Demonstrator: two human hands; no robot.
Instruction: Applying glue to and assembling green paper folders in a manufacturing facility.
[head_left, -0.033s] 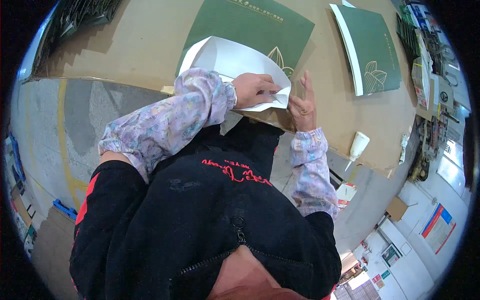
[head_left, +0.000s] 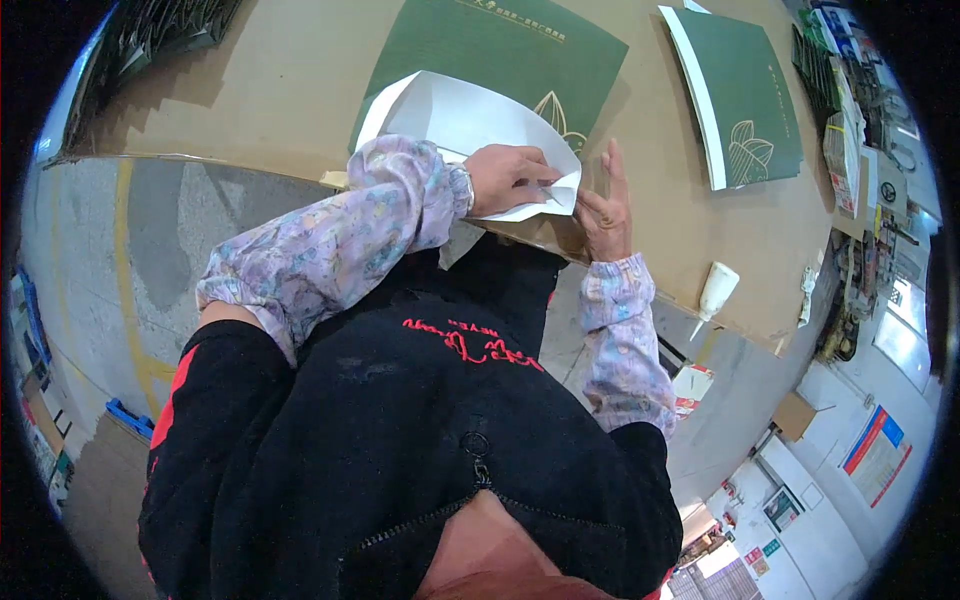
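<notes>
A green paper bag [head_left: 500, 58] with a gold leaf print lies flat on the cardboard-covered table in front of me. Its near end is spread open, showing a white inside [head_left: 470, 112]. My left hand [head_left: 508, 180] reaches into that end from the left, fingers curled and closed on the white flap. At the flap's right corner, my right hand [head_left: 607, 215] pinches the paper edge between thumb and fingers, while other fingers point up. The fingertips of both hands are partly hidden by the folds.
To the right lies a stack of green bags [head_left: 745, 100] with white edges. A white squeeze bottle [head_left: 717, 290] with a thin nozzle rests near the table's [head_left: 680, 250] front edge. More dark folded bags [head_left: 150, 40] stand at the far left.
</notes>
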